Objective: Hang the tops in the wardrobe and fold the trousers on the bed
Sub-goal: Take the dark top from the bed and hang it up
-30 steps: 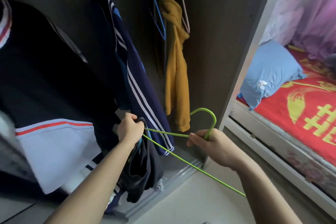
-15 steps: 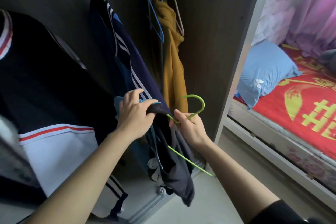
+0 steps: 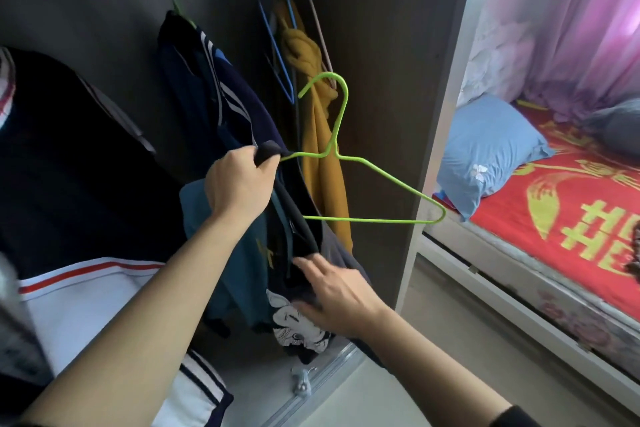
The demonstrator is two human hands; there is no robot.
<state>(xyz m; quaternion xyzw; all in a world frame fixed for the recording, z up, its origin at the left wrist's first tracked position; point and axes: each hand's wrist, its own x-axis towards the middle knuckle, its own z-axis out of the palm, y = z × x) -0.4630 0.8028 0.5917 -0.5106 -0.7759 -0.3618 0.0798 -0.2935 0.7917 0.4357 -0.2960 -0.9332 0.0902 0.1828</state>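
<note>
A: Left hand (image 3: 239, 184)?
B: Fingers curled tight round a bunched bit of the dark top (image 3: 299, 222), right where one end of the green hanger (image 3: 335, 146) goes into the cloth. The hanger's other arm and its hook are bare. The hook points up.

A: Right hand (image 3: 341, 291)?
B: Lower down. The fingers are straight and a bit spread, lying flat on the top's hanging cloth and gripping nothing.

A: Where's the top itself?
B: In the air in front of the open wardrobe (image 3: 381, 80), hanging from the left hand. It has a white cartoon print near the bottom, and its hook is not on the rail.

A: What's in the wardrobe?
B: A navy striped jacket (image 3: 214, 80) hangs on another green hanger. Further right a mustard garment (image 3: 322, 166) hangs in the corner, with an empty blue hanger (image 3: 277, 55) and a pinkish hanger (image 3: 317, 28) next to it. A black garment (image 3: 69, 149) with a white hem and a red stripe fills the left side. There's teal cloth (image 3: 221, 236) behind the left wrist, and I can't tell what piece it is.

A: And the bed (image 3: 571, 218)?
B: It's to the right, past the wardrobe's side wall, with a red cover with yellow print. A blue pillow (image 3: 485, 156) lies at the near end and a pink curtain (image 3: 571, 10) hangs behind it.
</note>
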